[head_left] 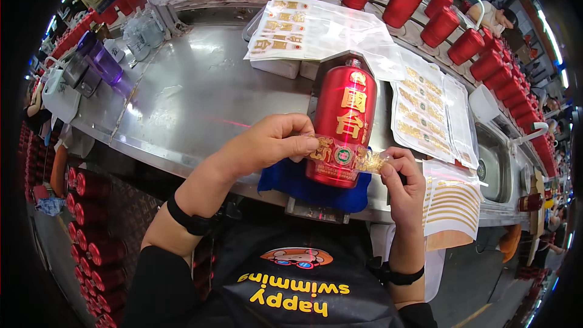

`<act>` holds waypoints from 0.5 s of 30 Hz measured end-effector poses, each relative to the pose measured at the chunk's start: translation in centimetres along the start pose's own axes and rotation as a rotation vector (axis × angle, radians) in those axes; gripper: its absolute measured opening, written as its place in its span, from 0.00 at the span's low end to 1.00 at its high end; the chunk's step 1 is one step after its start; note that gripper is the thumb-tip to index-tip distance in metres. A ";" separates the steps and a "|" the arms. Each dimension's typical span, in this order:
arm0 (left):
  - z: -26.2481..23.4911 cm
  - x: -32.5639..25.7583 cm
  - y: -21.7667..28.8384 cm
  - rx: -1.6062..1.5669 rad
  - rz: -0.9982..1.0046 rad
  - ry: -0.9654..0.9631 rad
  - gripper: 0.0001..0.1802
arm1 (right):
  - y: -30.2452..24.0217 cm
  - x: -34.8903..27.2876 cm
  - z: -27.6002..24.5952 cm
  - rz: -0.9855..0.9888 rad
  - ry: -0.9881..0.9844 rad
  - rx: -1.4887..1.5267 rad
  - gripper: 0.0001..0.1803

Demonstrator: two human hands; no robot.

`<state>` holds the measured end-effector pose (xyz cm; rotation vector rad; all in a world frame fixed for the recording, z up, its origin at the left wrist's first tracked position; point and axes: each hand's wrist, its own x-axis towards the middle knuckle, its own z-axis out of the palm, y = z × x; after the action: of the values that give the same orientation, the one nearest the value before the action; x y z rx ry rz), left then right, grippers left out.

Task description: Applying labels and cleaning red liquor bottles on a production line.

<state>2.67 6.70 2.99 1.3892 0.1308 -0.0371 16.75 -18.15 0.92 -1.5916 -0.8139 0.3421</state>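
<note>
A glossy red bottle [331, 103] with gold characters lies in a dark cradle [316, 88] over a blue cloth [282, 185], its neck pointing away from me. Across its lower part stretches a clear decal strip [344, 155] with gold patterns and a round green emblem. My left hand [282, 136] pinches the strip's left end between thumb and fingers. At the other end, my right hand [402, 176] grips the strip in the same way. Whether the strip's middle touches the bottle or hovers just over it, I cannot tell.
Decal sheets [349, 33] lie behind the bottle, with more gold sheets [419, 115] to its right. A sheet of curved gold strips [452, 203] hangs at the front edge. Red bottles [404, 3] line the back; a purple cup [103, 61] stands left, a sink [495, 164] right.
</note>
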 end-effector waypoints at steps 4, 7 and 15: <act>-0.1 0.0 -0.2 -0.006 -0.012 0.000 0.11 | 0.1 -0.1 0.0 0.003 -0.009 -0.004 0.04; -0.2 0.0 -0.6 0.030 0.015 0.006 0.11 | 0.4 -0.1 0.0 0.035 -0.016 0.001 0.04; -1.0 -0.4 -1.1 0.161 -0.022 0.083 0.12 | 0.2 0.6 0.3 0.191 0.031 -0.110 0.06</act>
<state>2.07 7.43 1.82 1.5508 0.2167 -0.0085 17.03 -17.57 0.76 -1.7791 -0.6682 0.4137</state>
